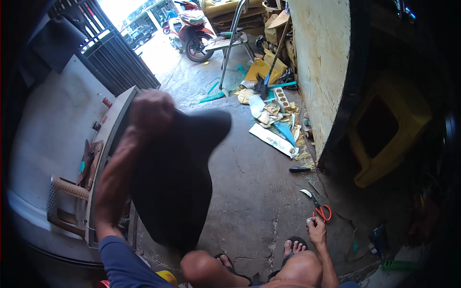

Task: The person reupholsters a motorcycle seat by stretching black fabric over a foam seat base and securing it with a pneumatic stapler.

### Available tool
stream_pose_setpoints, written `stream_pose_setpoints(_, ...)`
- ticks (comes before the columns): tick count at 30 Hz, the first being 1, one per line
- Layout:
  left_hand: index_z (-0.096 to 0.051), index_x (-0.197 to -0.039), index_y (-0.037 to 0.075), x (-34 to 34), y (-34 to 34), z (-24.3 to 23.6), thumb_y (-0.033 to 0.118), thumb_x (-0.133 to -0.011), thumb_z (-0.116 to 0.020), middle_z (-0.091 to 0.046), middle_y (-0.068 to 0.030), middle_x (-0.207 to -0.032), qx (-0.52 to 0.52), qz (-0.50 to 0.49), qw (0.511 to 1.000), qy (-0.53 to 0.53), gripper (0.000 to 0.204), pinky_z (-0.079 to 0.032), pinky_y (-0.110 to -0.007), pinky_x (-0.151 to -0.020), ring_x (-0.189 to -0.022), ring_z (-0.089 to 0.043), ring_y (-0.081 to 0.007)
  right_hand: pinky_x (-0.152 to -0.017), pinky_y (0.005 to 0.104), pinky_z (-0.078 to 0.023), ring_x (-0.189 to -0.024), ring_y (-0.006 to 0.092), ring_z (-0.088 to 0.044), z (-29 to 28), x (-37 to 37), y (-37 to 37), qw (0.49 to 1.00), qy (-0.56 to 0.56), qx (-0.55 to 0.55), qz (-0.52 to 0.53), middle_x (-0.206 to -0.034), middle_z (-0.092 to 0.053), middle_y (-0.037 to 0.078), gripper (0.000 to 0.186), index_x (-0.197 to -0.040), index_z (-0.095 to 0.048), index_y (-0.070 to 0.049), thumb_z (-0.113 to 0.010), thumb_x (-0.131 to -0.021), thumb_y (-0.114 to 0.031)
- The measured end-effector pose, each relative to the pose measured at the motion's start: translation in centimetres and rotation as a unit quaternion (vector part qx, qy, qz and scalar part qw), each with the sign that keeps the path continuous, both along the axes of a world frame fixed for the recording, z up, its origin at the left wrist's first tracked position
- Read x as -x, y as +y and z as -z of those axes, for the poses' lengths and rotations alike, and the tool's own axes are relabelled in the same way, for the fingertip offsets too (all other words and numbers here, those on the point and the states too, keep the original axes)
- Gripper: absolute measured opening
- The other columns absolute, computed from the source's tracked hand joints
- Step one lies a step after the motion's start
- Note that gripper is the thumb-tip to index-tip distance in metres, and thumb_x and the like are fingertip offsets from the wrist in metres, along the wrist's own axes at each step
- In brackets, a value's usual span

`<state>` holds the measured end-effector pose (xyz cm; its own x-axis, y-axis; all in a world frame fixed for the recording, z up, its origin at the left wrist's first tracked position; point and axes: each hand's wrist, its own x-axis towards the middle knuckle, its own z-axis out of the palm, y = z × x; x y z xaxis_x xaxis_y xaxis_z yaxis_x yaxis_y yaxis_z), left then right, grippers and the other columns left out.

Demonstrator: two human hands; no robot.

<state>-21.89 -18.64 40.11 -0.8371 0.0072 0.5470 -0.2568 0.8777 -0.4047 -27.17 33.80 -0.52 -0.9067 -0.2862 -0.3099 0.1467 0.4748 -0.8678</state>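
My left hand (151,111) is raised on the left in a closed grip on the upper edge of a large black motorcycle seat (175,177). The seat is held up lengthwise, with a narrower lobe pointing right and its lower end near my knee; the hand and seat are slightly blurred. By my right knee, my right hand (317,231) is low over the floor with its fingers curled together. Something small and pale may be at its fingertips, too small to make out. Just beyond that hand lie scissors with orange handles (322,212), apart from its fingers.
A black-handled tool (299,169) lies farther off on the concrete floor. Scraps of foam, card and blue sheet (273,115) pile against the pale board (319,62). A workbench (113,120) stands left, a yellow plastic stool (389,129) right, and a motorcycle (192,31) outside.
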Motion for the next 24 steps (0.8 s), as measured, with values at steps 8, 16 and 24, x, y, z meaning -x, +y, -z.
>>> stream_pose_setpoints(8, -0.072, -0.095, 0.006, -15.0, 2.7, -19.0, 0.041, -0.100, -0.042, -0.073, -0.0211, -0.098, 0.128, -0.250, 0.916, 0.286, 0.047, -0.056, -0.053, -0.086, -0.091, -0.070, -0.0438, -0.071, 0.0313, -0.051, -0.076, 0.0130, -0.065, -15.4, 1.5, -13.1, 0.969, 0.087, 0.139, -0.184, -0.079, -0.069, 0.009, 0.028, -0.098, -0.068, 0.002, -0.064, -0.097, -0.025)
stream_pose_setpoints(16, -0.071, -0.080, 0.005, -8.7, 5.3, -8.8, 0.030, -0.092, -0.059, -0.071, -0.0129, -0.079, 0.141, -0.092, 0.928, 0.332, 0.030, -0.059, -0.043, -0.074, -0.074, -0.072, -0.0310, -0.090, 0.0356, -0.054, -0.100, 0.0263, -0.070, -34.8, -3.5, -27.4, 0.812, 0.253, 0.325, -0.414, -0.112, -0.071, 0.019, 0.046, -0.127, -0.063, -0.001, -0.064, -0.098, -0.036)
stream_pose_setpoints(24, -0.067, -0.080, 0.003, -3.3, 17.9, -3.6, 0.035, -0.094, -0.066, -0.066, -0.0135, -0.079, 0.000, -0.034, 0.965, 0.258, 0.035, -0.054, -0.045, -0.072, -0.078, -0.068, -0.0327, -0.103, 0.0407, -0.048, -0.128, 0.0266, -0.053, -36.8, -2.8, -24.1, 0.731, -0.195, 0.602, -0.256, -0.140, -0.054, 0.012, 0.072, -0.145, -0.045, -0.007, -0.048, -0.100, -0.064)
